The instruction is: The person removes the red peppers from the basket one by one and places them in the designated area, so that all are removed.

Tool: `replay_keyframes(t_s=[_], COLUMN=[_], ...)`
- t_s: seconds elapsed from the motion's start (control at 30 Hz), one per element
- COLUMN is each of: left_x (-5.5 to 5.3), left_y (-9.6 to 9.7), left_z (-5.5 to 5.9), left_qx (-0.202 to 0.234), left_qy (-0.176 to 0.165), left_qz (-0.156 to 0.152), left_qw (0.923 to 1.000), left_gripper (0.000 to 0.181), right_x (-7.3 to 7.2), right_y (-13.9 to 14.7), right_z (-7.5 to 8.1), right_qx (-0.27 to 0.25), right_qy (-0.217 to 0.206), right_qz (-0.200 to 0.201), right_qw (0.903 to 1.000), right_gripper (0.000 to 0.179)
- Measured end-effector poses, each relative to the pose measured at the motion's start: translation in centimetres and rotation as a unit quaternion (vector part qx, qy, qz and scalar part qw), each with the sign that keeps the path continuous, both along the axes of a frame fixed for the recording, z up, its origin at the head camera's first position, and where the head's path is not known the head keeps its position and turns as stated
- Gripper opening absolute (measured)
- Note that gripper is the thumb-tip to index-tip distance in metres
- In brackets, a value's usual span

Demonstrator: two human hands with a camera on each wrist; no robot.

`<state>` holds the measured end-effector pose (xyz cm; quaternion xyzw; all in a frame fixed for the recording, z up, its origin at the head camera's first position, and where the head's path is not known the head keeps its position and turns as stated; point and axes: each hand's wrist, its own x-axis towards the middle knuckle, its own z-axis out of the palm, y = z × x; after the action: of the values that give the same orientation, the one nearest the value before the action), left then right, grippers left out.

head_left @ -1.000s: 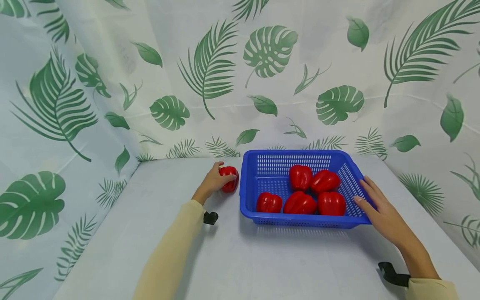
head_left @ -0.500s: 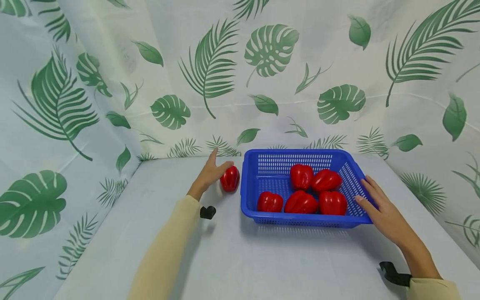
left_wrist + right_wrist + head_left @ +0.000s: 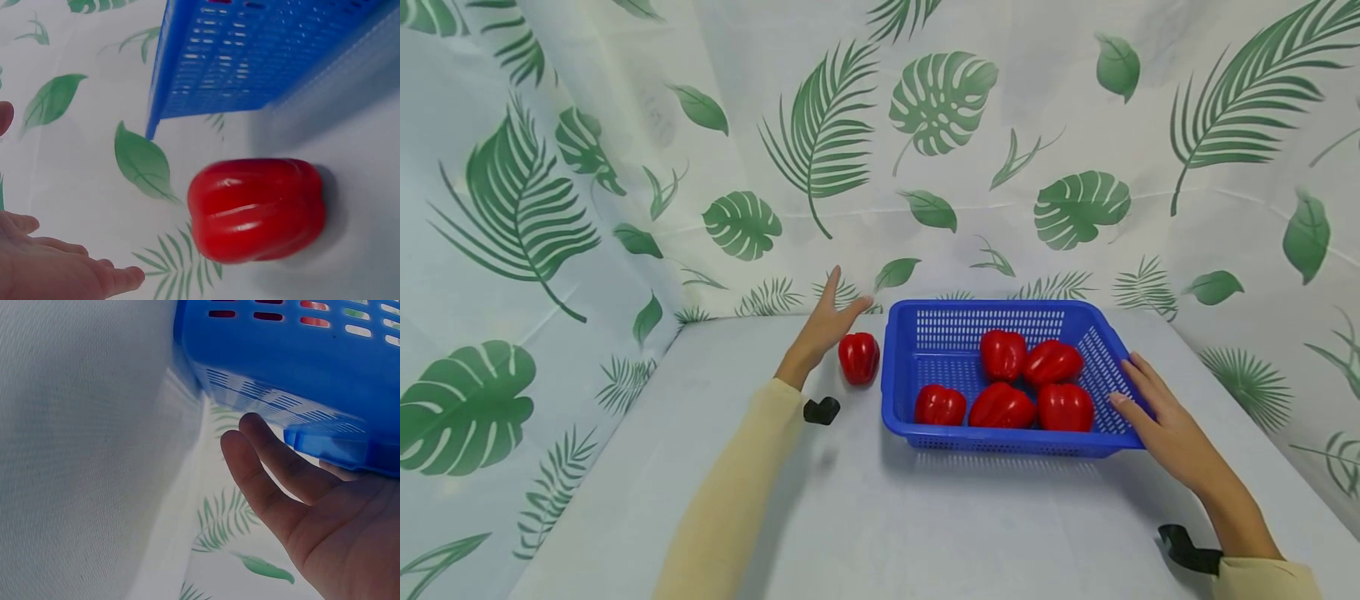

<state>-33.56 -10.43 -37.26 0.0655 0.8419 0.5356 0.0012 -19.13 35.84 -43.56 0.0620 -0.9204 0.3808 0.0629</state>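
A single red bell pepper [image 3: 859,359] stands on the table, just left of the blue plastic basket [image 3: 985,440]. Up and to the left of it, my left hand [image 3: 822,327] is spread, thumb apart from the fingers, holding nothing. The left wrist view shows a gap between those fingers [image 3: 115,280] and the pepper [image 3: 256,209]. On the basket's right rim rests my right hand [image 3: 1165,425], thumb over the edge and fingers along the outside. Seen from the right wrist, two fingers [image 3: 256,472] reach out nearly straight beside the basket's wall [image 3: 275,347].
Inside the basket lie several more red peppers [image 3: 1002,406], with bare bottom showing at its back left. A white cloth with green leaf prints [image 3: 820,125] hangs behind and at both sides. The white table [image 3: 970,533] stretches out in front.
My left hand has let go of the pepper, opened, and moved up and slightly away from it. The pepper stays beside the basket, and my right hand keeps its place.
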Motion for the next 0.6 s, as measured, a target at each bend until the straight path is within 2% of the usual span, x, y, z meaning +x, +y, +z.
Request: replay_keyframes(t_s=[0.3,0.6], left_x=[0.4,0.7], left_y=[1.9,3.8], left_z=[1.3,3.4], left_qx=[0.008,0.015], left_qy=[0.004,0.006], left_qz=[-0.015,-0.088], left_qw=[0.9998,0.9960], left_gripper=[0.098,0.098], right_x=[-0.1,-0.1], right_y=[0.1,0.0], right_z=[0.0,0.0], right_qx=[0.000,0.000], right_qy=[0.001,0.000], right_qz=[0.001,0.000], right_qw=[1.0000,1.0000], right_gripper=[0.076,0.076])
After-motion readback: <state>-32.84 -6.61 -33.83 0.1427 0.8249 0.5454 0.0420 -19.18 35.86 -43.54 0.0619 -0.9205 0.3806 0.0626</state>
